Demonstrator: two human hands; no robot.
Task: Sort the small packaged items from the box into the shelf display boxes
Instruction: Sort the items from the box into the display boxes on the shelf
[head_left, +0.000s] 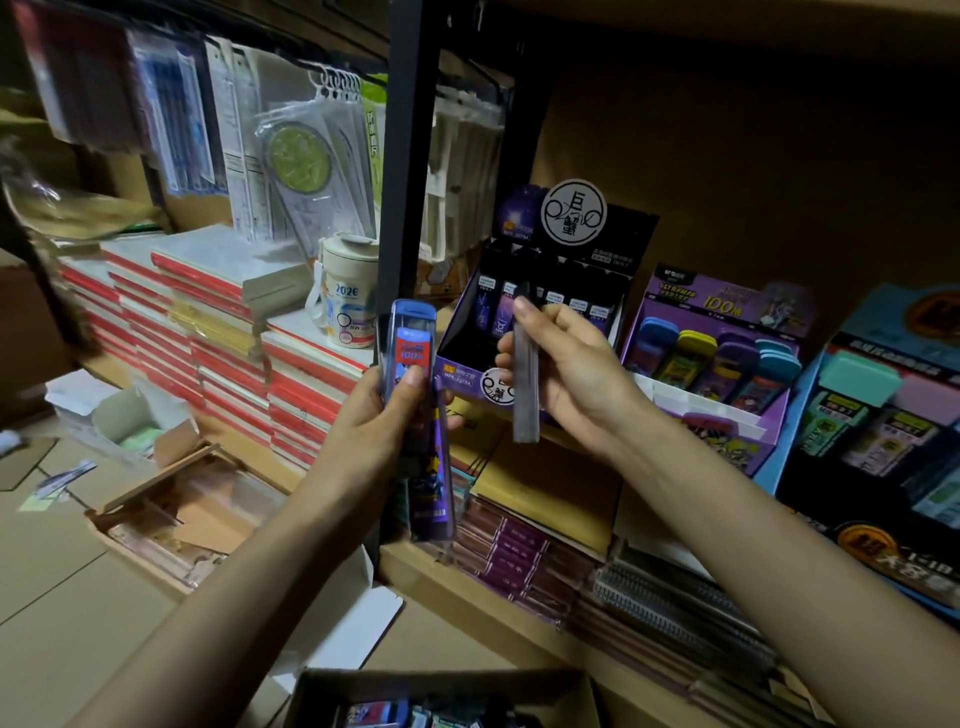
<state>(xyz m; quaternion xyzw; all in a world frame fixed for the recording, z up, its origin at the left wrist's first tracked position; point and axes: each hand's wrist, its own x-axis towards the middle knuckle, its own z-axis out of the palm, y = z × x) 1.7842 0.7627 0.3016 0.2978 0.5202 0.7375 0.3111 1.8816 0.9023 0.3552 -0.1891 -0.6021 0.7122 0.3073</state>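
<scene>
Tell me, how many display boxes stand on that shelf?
3: a dark purple box in the middle, a lighter purple box right of it, and a blue box at the right edge. More may be hidden beyond the frame.

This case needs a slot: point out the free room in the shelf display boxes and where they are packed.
Free: the dark front of the purple display box, between its front wall and the back row of cases, left of the right hand. Crowded: the Ultraman box upper row, caps side by side, and the blue box beside it.
</scene>
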